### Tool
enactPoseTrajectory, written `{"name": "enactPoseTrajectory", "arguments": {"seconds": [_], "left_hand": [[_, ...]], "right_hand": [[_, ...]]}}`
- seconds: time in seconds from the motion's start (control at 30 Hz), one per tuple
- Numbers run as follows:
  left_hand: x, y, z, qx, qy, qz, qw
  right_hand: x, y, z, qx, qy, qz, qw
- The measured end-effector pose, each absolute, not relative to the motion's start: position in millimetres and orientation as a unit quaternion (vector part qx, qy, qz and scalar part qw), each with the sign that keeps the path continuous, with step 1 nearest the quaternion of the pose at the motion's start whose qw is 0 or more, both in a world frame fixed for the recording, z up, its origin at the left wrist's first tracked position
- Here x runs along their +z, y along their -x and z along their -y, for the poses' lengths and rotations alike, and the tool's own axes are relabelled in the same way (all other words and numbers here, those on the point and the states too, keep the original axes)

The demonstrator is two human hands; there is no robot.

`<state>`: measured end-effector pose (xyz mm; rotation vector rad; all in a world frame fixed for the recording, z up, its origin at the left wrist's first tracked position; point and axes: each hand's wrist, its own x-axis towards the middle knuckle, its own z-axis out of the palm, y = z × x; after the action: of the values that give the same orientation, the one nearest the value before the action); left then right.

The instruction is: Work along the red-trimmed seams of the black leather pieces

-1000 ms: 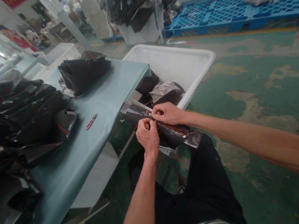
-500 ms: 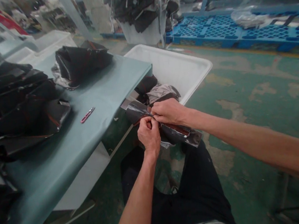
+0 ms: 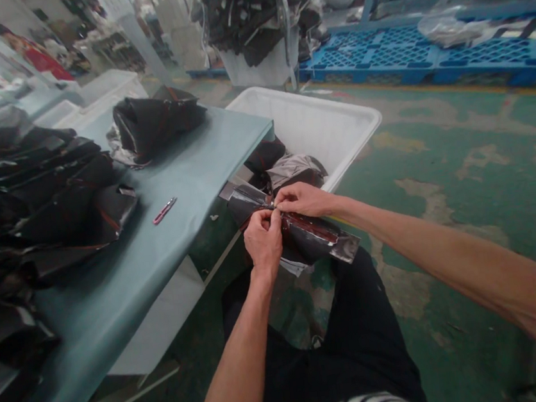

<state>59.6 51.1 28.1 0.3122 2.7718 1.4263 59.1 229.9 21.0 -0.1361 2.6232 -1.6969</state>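
A dark fabric piece with reddish-brown trim [image 3: 313, 234], which looks like a sewn bag part, hangs between my hands above my lap. A long slit or zipper-like seam runs along its top. My left hand [image 3: 263, 237] pinches the seam near its middle, thumb against fingers. Right beside it, my right hand [image 3: 301, 200] pinches the same spot from the far side, and the fingertips of both nearly meet. A small shiny bit shows at the fingertips, too small to name. Thread snips with pinkish-red handles [image 3: 164, 211] lie on the table [image 3: 187, 171] to the left.
Heaped dark fabric pieces [image 3: 54, 193] cover the table's left side; another dark bundle [image 3: 157, 124] sits farther back. Beyond my hands, a white bin [image 3: 332, 126] holds more pieces. Behind it stand a heaped tub [image 3: 253, 67] and blue pallets [image 3: 377, 53]. A person in red [image 3: 46, 61] is far left.
The view has shifted slightly, so the table and its contents sit a little lower and farther right. My right fingers look straighter; both hands still pinch the fabric piece.
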Motion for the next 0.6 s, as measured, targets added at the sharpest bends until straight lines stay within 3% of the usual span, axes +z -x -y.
{"name": "enactPoseTrajectory", "arguments": {"seconds": [0.23, 0.6], "left_hand": [[44, -47, -50, 0.405, -0.115, -0.906, 0.047], [49, -37, -52, 0.364, -0.154, -0.918, 0.029]], "right_hand": [[22, -57, -233, -0.551, 0.074, -0.831, 0.008], [14, -53, -238, -0.577, 0.082, -0.813, 0.011]]}}
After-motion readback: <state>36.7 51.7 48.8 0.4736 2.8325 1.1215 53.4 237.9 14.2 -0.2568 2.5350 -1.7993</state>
